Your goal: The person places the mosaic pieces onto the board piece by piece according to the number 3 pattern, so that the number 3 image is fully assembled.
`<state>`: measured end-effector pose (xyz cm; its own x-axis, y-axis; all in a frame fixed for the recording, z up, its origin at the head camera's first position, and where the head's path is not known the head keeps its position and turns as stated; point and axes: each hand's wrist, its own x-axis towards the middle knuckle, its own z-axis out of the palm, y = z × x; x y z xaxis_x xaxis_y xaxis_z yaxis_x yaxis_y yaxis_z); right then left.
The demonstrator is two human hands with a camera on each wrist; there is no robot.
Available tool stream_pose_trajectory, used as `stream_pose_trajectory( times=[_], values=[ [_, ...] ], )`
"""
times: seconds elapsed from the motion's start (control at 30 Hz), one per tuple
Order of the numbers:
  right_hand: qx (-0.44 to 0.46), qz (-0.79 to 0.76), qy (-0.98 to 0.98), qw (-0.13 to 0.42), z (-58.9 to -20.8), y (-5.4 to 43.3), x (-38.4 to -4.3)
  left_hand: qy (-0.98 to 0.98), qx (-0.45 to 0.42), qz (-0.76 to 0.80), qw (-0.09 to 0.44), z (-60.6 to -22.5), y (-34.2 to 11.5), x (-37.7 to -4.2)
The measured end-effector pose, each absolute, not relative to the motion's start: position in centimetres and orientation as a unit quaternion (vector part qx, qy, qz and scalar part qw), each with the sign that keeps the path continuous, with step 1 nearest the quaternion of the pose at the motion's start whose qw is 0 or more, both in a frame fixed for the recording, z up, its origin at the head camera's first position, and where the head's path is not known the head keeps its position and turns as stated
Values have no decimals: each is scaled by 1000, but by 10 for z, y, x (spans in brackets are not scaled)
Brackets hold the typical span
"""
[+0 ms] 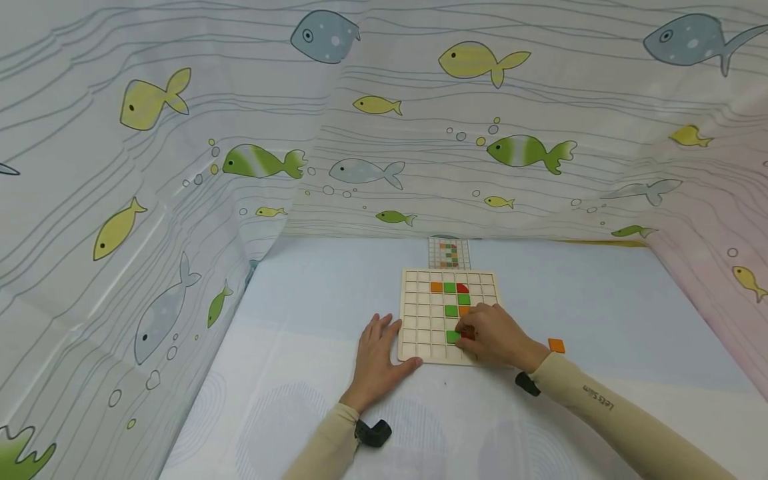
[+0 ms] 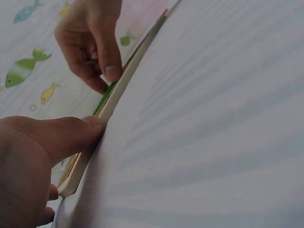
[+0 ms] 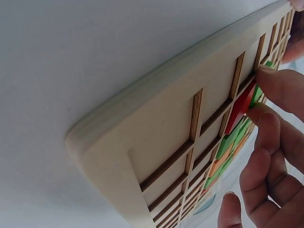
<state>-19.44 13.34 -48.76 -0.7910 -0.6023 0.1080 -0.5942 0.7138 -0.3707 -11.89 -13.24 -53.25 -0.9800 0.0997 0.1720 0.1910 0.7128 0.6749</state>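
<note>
A pale wooden grid board (image 1: 420,325) lies flat before me, bearing orange, green and red tiles in its cells. My left hand (image 1: 379,365) rests at its near left corner, thumb on the near edge and the other fingers spread along the left side. Over the board's lower right part, my right hand (image 1: 498,335) pinches a green tile (image 3: 255,96) between thumb and forefinger, down at the grid. Beside that tile sits a red tile (image 3: 239,110), partly covered by the fingers in the head view. A green tile (image 1: 451,311) and a rounded red tile (image 1: 463,289) sit higher up.
Behind the board stands a pattern card (image 1: 449,252) with a small coloured grid. One loose orange tile (image 1: 557,345) lies on the table right of the board, near my right sleeve. A fish-printed curtain (image 1: 372,133) encloses the table at the back and sides.
</note>
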Motion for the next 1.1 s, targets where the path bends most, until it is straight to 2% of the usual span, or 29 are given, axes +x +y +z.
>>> stream_pose_trajectory(
  times=[0.37,0.67,1.1],
  values=[
    [-326,-207,922,16,-486,133,-195,-924,-76,-371,61,-532,-132,-119],
    [-296,-241,922,69,-485,134,-200,-923,-77,-372,59,-532,-132,-119],
    [-275,-254,922,101,-480,132,-205,-924,-73,-371,54,-529,-131,-118]
  ],
)
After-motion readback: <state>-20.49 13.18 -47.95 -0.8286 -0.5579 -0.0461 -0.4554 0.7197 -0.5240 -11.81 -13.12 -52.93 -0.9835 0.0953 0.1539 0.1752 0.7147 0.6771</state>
